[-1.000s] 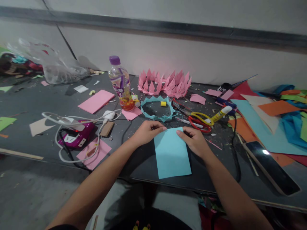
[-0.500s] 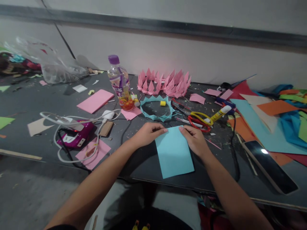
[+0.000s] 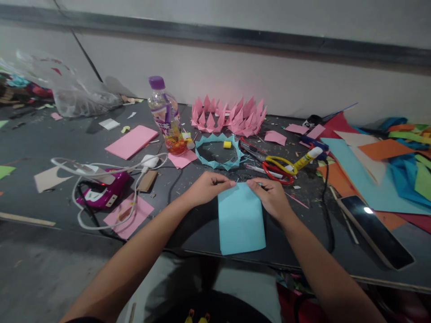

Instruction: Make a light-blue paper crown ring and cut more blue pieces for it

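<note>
A light-blue rectangular paper sheet [image 3: 240,220] lies in front of the light-blue spiky paper ring [image 3: 220,164], left hand [image 3: 210,188] and right hand [image 3: 271,195] pinching its far edge between thumbs and fingers; left of the ring stands a purple-capped clear plastic bottle [image 3: 169,107], its label [image 3: 164,120] unreadable; right, red-and-yellow-handled scissors [image 3: 268,159]; behind, pink pointed paper crowns [image 3: 247,121].

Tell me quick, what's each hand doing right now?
Left hand: closed, pinching the light-blue paper at its top edge.
Right hand: closed, pinching the same edge near its right corner.
</note>
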Motion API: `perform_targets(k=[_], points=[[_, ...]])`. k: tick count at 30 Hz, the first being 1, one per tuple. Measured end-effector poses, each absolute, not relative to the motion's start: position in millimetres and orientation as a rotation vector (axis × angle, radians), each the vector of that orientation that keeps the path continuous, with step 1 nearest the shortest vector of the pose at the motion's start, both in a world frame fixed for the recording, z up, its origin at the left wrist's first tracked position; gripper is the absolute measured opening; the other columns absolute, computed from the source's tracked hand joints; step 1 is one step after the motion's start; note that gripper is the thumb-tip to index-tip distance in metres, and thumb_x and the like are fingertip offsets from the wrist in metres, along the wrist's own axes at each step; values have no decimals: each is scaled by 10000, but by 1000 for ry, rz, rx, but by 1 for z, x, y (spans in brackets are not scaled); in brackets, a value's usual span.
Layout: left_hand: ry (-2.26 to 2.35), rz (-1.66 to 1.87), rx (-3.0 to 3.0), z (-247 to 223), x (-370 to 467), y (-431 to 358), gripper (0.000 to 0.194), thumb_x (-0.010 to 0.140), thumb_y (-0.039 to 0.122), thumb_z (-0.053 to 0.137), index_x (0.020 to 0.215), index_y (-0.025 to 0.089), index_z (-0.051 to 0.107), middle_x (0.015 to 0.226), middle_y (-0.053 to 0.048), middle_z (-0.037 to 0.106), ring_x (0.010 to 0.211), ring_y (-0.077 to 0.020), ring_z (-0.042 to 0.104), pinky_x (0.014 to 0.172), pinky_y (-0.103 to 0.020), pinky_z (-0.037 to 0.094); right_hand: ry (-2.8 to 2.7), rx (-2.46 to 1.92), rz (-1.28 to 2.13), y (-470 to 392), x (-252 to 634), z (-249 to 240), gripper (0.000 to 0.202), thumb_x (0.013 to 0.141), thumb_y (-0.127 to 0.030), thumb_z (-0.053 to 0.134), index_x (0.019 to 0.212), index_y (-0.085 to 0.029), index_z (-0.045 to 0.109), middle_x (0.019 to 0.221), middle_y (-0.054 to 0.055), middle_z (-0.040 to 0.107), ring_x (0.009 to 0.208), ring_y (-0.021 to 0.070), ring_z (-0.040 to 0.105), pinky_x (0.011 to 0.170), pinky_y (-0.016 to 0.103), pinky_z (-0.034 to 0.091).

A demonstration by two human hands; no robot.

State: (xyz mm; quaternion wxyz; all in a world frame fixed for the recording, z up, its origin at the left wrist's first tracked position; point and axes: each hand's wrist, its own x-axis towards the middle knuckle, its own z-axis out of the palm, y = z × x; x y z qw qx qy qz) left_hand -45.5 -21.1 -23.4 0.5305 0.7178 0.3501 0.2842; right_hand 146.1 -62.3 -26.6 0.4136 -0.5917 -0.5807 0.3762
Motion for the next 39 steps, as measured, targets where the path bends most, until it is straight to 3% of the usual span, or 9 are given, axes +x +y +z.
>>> perform_targets(k=[4,9,12,17,24,31,39], points=[[900,731,1733,-24,-47,-18,357,799,409,516,565,141,523,508,51,322,507,-76,296,472,-207,252,-1356,-1527,968,-59,146,-29,463,663,-608,584,674,-149,645,593,27,568,564,149,471,526,269,367],[953,774,1752,-23,-50,-18,304,797,395,497,643,141,559,555,44,367,530,-84,314,495,-209,274,-1294,-1459,1087,-57,146,-31,518,677,-676,522,664,-163,592,635,21,569,626,158,499,584,267,392],[959,677,1887,-22,-52,-18,344,819,383,475,569,149,504,520,51,319,498,-81,294,473,-206,242,-1367,-1502,1105,-58,147,-32,522,703,-680,485,577,-174,516,552,-5,491,553,133,433,541,262,351],[925,529,2251,-26,-49,-23,270,841,327,491,665,152,598,555,28,474,512,-90,381,505,-205,286,-1556,-1535,1129,-62,142,-33,517,727,-673,447,555,-185,450,516,-35,367,520,112,342,493,251,275],[953,785,2119,-27,-48,-20,288,879,326,439,781,141,636,620,6,557,561,-101,457,546,-196,344,-1586,-1481,1081,-61,142,-34,427,794,-569,436,636,-177,497,587,-27,386,587,119,355,541,247,300],[1039,590,2288,-24,-49,-23,232,862,336,471,923,175,627,689,-1,595,601,-122,508,567,-218,332,-1706,-1478,1120,-65,138,-32,408,796,-505,415,537,-193,373,528,-42,282,525,99,289,487,247,226],[926,679,2062,-25,-43,-24,295,865,382,426,673,167,487,543,63,336,511,-86,334,492,-195,259,-1792,-1357,1194,-66,131,-34,413,805,-510,427,548,-196,349,548,-47,295,526,88,284,486,231,240]])
